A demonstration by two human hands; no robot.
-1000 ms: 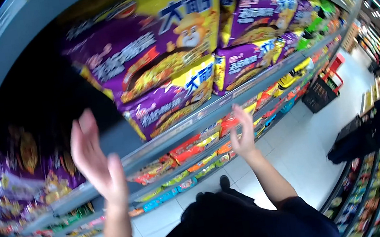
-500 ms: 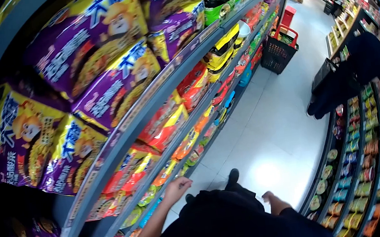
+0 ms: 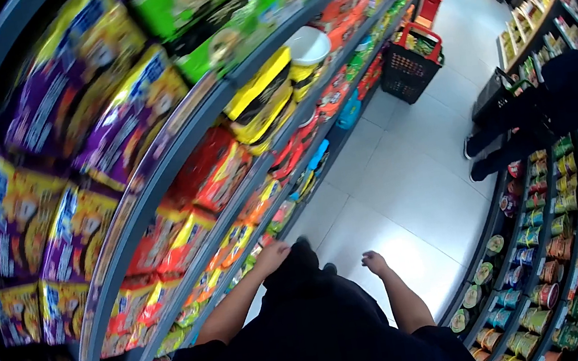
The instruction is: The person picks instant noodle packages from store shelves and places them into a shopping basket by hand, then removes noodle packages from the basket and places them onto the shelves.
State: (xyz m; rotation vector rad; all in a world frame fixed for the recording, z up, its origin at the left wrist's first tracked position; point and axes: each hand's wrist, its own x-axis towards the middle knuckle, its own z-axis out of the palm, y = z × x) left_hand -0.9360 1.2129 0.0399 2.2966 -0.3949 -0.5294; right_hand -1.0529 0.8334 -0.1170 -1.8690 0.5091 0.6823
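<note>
My left hand (image 3: 272, 257) hangs beside the lower shelves on the left, fingers loosely curled together, with nothing visible in it. It looks apart from the nearby red and yellow noodle packs (image 3: 184, 242). Over the floor to the right, my right hand (image 3: 374, 263) hangs free, its fingers slightly bent and a little apart, holding nothing. Purple and yellow noodle packs (image 3: 127, 118) fill the upper shelf on my left, beside green packs (image 3: 230, 38). Further along the shelving are yellow and black packs (image 3: 263, 103) and a white round tub lid (image 3: 309, 45).
A black shopping basket with red handles (image 3: 411, 66) stands on the aisle floor (image 3: 385, 190) by the left shelves. To the right, a person in dark clothes (image 3: 569, 92) stands with a dark basket (image 3: 493, 95). Shelves of cup noodles (image 3: 534, 320) line the right side.
I have moved forward along the aisle; the shelf goods and the floor basket appear nearer. My right hand has swung forward. The other person's legs are now further apart.
</note>
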